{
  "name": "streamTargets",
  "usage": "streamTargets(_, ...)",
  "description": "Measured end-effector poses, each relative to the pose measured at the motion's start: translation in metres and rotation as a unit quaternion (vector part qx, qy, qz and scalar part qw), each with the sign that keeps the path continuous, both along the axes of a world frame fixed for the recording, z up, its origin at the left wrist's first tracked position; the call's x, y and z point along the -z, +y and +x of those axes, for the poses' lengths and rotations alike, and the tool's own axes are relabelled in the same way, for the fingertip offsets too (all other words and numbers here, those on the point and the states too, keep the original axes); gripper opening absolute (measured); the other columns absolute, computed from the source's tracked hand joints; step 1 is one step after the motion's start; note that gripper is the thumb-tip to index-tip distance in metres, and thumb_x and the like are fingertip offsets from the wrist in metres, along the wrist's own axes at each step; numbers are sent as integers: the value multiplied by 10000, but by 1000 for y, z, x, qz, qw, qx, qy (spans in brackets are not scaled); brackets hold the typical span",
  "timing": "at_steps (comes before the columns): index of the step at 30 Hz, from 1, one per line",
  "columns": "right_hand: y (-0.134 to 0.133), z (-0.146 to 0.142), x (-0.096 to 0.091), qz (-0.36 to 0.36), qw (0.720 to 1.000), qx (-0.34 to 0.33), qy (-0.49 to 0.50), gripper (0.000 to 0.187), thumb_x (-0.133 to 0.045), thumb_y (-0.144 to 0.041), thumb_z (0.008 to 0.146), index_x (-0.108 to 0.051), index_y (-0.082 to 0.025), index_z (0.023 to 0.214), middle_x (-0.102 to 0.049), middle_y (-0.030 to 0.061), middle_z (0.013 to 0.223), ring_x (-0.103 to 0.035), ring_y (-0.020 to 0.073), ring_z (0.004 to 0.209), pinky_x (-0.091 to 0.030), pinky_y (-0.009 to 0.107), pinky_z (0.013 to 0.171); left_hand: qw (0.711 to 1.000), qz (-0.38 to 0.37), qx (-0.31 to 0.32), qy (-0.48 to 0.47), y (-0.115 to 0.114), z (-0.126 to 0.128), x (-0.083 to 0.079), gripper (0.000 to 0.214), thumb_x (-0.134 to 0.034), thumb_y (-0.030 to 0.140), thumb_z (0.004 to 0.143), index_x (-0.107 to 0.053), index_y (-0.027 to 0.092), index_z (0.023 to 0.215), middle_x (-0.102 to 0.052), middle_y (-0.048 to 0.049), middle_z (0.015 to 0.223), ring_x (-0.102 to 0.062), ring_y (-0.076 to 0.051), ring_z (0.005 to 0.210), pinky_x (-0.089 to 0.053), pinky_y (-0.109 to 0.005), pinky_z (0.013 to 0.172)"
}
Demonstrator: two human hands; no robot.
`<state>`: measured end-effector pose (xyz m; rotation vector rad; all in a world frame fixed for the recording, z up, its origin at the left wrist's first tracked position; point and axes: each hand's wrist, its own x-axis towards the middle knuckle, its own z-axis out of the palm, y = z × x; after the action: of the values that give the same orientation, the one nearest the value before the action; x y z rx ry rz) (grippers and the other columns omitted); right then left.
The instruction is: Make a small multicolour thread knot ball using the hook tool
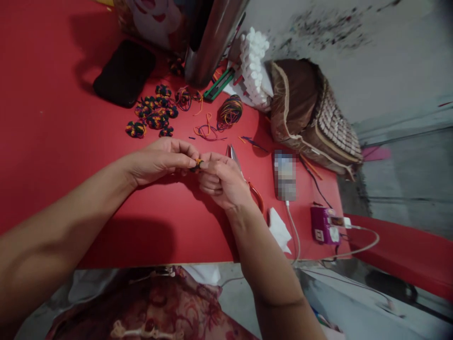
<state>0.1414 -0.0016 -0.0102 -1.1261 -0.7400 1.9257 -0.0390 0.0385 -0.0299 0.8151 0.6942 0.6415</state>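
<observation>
Between my two hands is a small multicoloured yarn piece (197, 165) in dark, orange and yellow strands, mostly covered by my fingers. My left hand (166, 160) pinches it from the left with thumb and fingertips. From the other side my right hand (221, 177) grips it, the lower fingers curled in. Beyond my hands lies a cluster of similar crocheted yarn pieces (157, 113). A ball of multicoloured yarn (230, 111) rests to their right, with loose strands (208, 131) beside it. Scissors with orange handles (256, 196) lie partly hidden behind my right hand.
A black case (125, 73) and a green cutter (218, 86) lie farther back near a metal cylinder (212, 42). To the right are a brown bag (311, 108), a phone (285, 174) on a white cable, a purple box (323, 225) and a crumpled white paper (279, 229).
</observation>
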Motion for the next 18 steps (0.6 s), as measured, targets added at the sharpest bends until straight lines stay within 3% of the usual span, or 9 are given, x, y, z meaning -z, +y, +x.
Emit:
streamTargets(3,2,3,0,-12,999,-20,24,240,-798,-241,742,-561,-207,728,-292,-177,454,-112,-7,384,-116,138,372,1000,-15,-2,-18,0,0,1,202,-900,160,631,-734,137,742,-690,-16,741,-609,-98,634,-497,-208,626)
streamTargets(9,7,8,-2,-28,995,-11,95,359,-815,-234,750,-460,-229,701,-334,-166,478,-121,0,409,-137,121,356,998,-63,-9,-25,-2,-1,-1,242,-931,171,636,-755,133,798,-680,-7,683,-624,-105,578,-514,-212,587)
streamTargets(14,5,6,0,2,998,-5,61,248,-824,-278,771,-587,-213,809,-401,-155,488,-143,1,392,-136,133,369,997,-55,-41,-32,-1,0,-2,181,-901,152,651,-772,131,776,-671,-20,650,-602,-102,576,-525,-216,595)
streamTargets(18,2,2,1,19,1000,19,12,243,-854,-300,766,-638,-206,825,-368,-164,433,-163,7,370,-113,156,365,998,-47,-37,-15,-2,2,-2,182,-903,141,643,-762,124,756,-657,-23,633,-594,-102,569,-493,-204,562)
